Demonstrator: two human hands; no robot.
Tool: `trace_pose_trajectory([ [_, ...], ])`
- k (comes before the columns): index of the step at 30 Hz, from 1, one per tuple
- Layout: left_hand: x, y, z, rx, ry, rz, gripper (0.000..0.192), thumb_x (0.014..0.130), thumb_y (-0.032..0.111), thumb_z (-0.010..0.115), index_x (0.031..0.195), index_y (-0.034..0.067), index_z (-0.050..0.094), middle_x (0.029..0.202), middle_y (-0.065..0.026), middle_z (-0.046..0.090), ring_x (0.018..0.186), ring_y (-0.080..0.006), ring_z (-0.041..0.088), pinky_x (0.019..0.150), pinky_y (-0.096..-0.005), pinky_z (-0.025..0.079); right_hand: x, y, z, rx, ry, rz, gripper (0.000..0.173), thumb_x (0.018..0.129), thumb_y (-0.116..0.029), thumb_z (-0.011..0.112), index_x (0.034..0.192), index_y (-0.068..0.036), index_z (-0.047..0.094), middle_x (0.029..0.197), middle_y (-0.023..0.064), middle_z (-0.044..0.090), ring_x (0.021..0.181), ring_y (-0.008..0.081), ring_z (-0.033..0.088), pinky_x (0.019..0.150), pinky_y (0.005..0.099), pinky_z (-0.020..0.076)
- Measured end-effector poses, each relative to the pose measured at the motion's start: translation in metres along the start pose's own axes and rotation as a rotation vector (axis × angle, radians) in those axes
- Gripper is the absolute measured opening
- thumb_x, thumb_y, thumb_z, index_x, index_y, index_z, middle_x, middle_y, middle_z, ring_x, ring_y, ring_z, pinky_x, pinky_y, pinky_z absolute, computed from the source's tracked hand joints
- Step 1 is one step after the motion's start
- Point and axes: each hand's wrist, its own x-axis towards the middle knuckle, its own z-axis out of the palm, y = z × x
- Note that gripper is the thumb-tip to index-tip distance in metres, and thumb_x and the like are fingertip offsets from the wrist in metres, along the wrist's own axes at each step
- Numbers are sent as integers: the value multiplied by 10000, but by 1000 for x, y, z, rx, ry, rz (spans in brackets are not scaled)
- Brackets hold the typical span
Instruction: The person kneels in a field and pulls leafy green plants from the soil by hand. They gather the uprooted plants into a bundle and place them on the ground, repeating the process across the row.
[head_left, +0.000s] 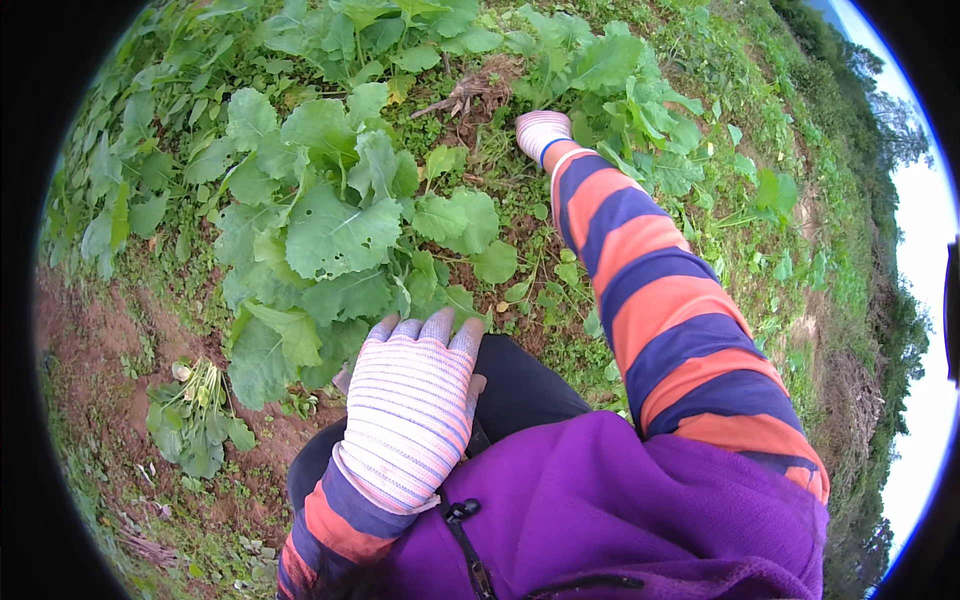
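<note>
My left hand (412, 397), in a white striped knit glove with grey fingertips, is back-up in front of my dark trousers (525, 375). Its fingertips meet the lower leaves of a large bunch of leafy greens (337, 232); whether it grips their stems is hidden. Some of these broad leaves have small holes. Stretched far forward, my right hand (543, 135), gloved alike, is low at the base of another leafy green plant (619, 90). Its fingers face away from me and are out of sight, so what they hold cannot be told.
A cut bunch of greens (196, 420) with pale stem ends lies on the reddish soil (292, 446) at left. Dry, brown plant remains (476, 90) lie left of my right hand. More leafy plants (375, 30) grow ahead, with low weeds (757, 135) on the right.
</note>
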Motion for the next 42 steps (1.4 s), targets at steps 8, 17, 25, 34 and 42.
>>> trace_pose_trajectory([
  [8,0,5,-5,3,8,2,500,793,207,726,1257,69,597,1217,-157,614,1093,-328,596,1029,-481,424,9,0,-4,221,121,44,382,991,-226,449,1283,-20,586,1273,169,661,1077,292,675,915,416,530],
  [17,-13,-5,-9,-7,-61,-40,498,806,211,717,1265,63,592,1225,-169,611,1097,-343,597,1036,-478,418,76,-10,27,798,94,567,541,986,-351,524,1320,75,534,1362,234,581,1218,302,580,1027,357,422],
  [25,-5,1,-12,-56,-41,-14,494,802,203,716,1262,65,598,1210,-169,615,1091,-349,599,1026,-478,425,-18,9,48,1299,132,40,389,941,-214,595,1268,-4,613,1094,166,648,869,209,598,788,321,485],
  [34,3,23,4,17,47,75,470,796,204,723,1235,72,621,1174,-161,640,1068,-355,611,1003,-465,445,-382,139,69,280,-990,-251,370,977,-341,576,1231,-82,649,1098,179,694,932,287,679,898,442,546],
  [42,14,26,24,111,2,54,418,825,226,699,1207,69,634,1135,-140,656,1016,-339,628,915,-439,480,-373,103,66,27,-949,-553,344,955,-251,600,1242,-64,634,1024,156,704,891,283,696,808,414,572],
])
